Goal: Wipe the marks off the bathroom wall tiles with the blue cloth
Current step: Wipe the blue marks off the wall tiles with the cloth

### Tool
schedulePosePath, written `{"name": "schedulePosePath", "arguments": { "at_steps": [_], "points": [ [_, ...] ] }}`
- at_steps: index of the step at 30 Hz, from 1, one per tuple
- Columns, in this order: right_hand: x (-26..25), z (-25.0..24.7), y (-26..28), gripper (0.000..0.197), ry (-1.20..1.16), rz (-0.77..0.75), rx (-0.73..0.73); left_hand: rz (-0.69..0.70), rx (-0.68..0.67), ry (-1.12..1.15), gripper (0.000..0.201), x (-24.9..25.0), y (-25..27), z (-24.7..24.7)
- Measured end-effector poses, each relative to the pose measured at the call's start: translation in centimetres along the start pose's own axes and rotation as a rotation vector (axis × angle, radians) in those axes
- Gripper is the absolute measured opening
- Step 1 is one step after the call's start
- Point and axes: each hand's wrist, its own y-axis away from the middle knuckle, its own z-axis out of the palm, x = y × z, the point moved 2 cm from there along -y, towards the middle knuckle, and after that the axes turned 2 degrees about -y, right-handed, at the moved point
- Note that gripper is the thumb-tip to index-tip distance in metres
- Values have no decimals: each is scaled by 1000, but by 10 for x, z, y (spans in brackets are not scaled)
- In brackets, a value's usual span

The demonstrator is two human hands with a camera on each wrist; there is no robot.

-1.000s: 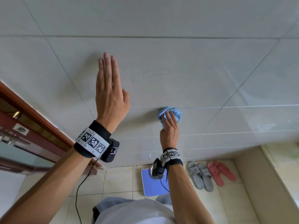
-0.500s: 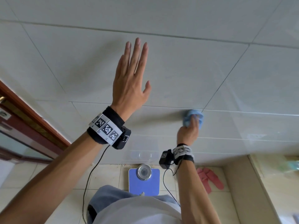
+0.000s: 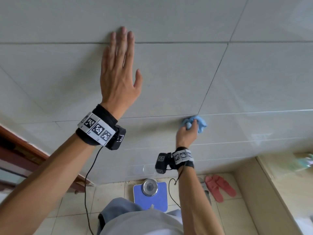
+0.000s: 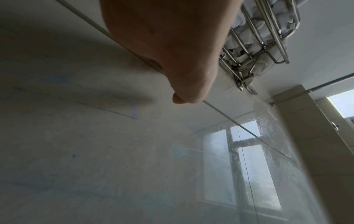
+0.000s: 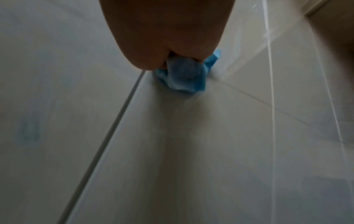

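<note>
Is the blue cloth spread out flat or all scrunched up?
Scrunched up: the blue cloth bulges in crumpled folds from the right hand on the wall tiles.

One crumpled blue cloth [image 3: 197, 123], one blue bathroom scale [image 3: 150, 195], and beside the scale, two pink slippers [image 3: 220, 187].

Blue cloth bunched against pale grey wall tiles.

The blue cloth [image 3: 197, 123] is crumpled into a small wad and touches the wall tiles [image 3: 169, 78] at the corner where a horizontal grout line meets a slanting one. The tiles are large, glossy and pale grey; faint bluish marks [image 4: 53, 78] smear the tile left of that slanting line.
</note>
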Motion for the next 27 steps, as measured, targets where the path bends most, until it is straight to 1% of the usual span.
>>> {"name": "schedulePosePath", "arguments": {
  "at_steps": [2,4,6,8,9,10,12,13,14,16,18,20,23,25,27],
  "points": [
    [4,23,30,50,91,-124,-80,2,6,-9,80,2,-1,1],
    [6,41,54,55,141,-244,-164,11,16,-13,79,3,-1,2],
    [10,43,65,63,187,-359,-203,24,26,-25,77,2,0,2],
    [15,34,60,67,243,-440,-217,42,37,-38,75,-1,0,2],
    [19,28,52,67,277,-444,-216,54,43,-38,74,-2,-1,1],
    [22,22,42,67,295,-413,-196,68,52,-27,72,-4,0,0],
    [20,14,20,62,256,-294,-93,84,82,5,70,-8,0,-5],
    [16,13,11,57,211,-230,-40,75,103,14,70,-12,1,-8],
    [11,15,6,52,181,-185,-3,57,122,14,70,-16,2,-11],
    [2,22,13,48,160,-159,20,25,147,12,71,-25,2,-17],
    [-2,35,39,51,163,-187,-23,7,147,6,72,-32,1,-18],
    [-1,52,73,60,182,-235,-124,0,130,5,73,-36,0,-18],
    [-3,68,110,74,186,-358,-247,3,118,23,74,-35,-2,-15],
    [3,64,113,78,161,-405,-275,11,114,41,74,-33,-2,-13],
    [6,53,103,78,124,-429,-243,6,113,57,74,-33,-1,-13]
  ]
}}
